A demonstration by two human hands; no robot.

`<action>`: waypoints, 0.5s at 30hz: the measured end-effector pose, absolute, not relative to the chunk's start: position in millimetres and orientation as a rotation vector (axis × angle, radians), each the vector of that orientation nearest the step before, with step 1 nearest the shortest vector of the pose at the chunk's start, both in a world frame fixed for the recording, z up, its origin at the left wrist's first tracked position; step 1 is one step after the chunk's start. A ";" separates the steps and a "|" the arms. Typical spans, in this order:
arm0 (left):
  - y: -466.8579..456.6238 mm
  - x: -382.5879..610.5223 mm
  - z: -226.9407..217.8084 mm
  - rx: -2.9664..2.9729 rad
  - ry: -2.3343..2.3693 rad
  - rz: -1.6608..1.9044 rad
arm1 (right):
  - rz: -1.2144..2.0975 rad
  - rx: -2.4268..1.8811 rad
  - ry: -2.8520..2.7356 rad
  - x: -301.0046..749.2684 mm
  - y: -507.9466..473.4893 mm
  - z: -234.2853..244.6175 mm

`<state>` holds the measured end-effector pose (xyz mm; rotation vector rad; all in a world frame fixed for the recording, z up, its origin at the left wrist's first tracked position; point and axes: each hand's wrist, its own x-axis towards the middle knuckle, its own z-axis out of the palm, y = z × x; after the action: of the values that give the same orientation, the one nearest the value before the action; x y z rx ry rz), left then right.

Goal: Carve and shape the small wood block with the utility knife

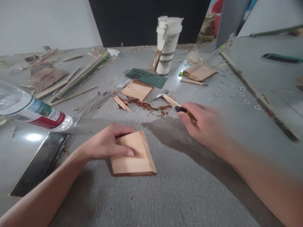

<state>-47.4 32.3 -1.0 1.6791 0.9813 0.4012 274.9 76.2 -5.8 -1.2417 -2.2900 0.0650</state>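
— While my left hand (111,143) presses flat on the wooden block (136,160), lower centre, what's the right doing?
— My right hand (203,124) pinches a black-tipped tool (186,112), centre right; if the block shifts, it may nick my left hand.

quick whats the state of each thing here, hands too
left hand, laid flat on the wooden block
wooden block, flat on the table
right hand, closed on a small tool
small tool, held, dark tip pointing away
cup, upright, lid on
bottle, lying on its side
shavings, loose in a heap
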 end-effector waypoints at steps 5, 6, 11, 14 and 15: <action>33.8 -52.0 3.5 2.031 1.089 0.750 | 0.098 -1.085 -2.372 270.8 65.7 -5.6; 33.8 -52.0 4.3 2.091 1.101 0.783 | 0.107 -1.050 -2.389 271.5 66.0 -6.5; 31.7 -49.6 6.3 2.218 1.109 0.801 | 0.129 -0.929 -2.419 272.6 69.2 -9.7; 30.1 -48.8 7.4 2.245 1.095 0.824 | 0.142 -0.869 -2.433 270.6 68.6 -9.0; 29.9 -48.6 8.1 2.253 1.087 0.834 | 0.143 -0.847 -2.437 270.0 68.3 -8.8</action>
<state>-48.6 29.9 8.1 2.2529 1.0874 0.8341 270.0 68.3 -8.8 -0.8472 -2.4368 0.1432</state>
